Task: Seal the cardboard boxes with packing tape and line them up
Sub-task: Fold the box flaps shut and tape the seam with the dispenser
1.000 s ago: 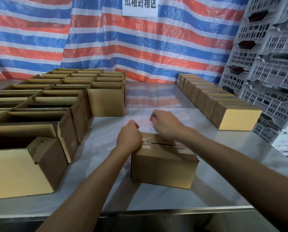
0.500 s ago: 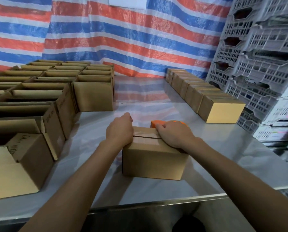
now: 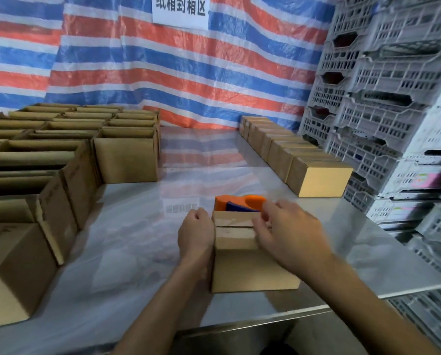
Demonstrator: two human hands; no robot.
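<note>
**Both hands on a closed box at the table's near edge**

A small cardboard box [image 3: 242,254] sits near the front of the steel table [image 3: 137,226], flaps closed, with a dark seam across its top. The left hand [image 3: 196,234] is curled against the box's left end and holds its top edge. The right hand [image 3: 286,234], blurred, lies on the right of the lid with its fingers spread.

Just behind the box lies an orange-and-blue tape dispenser [image 3: 239,202]. To the left stand open boxes [image 3: 34,175]; their insides are too dark to tell what they hold. To the right a row of closed boxes [image 3: 316,180] runs back beside stacked grey crates [image 3: 381,98]. A striped tarp [image 3: 163,73] hangs behind.
</note>
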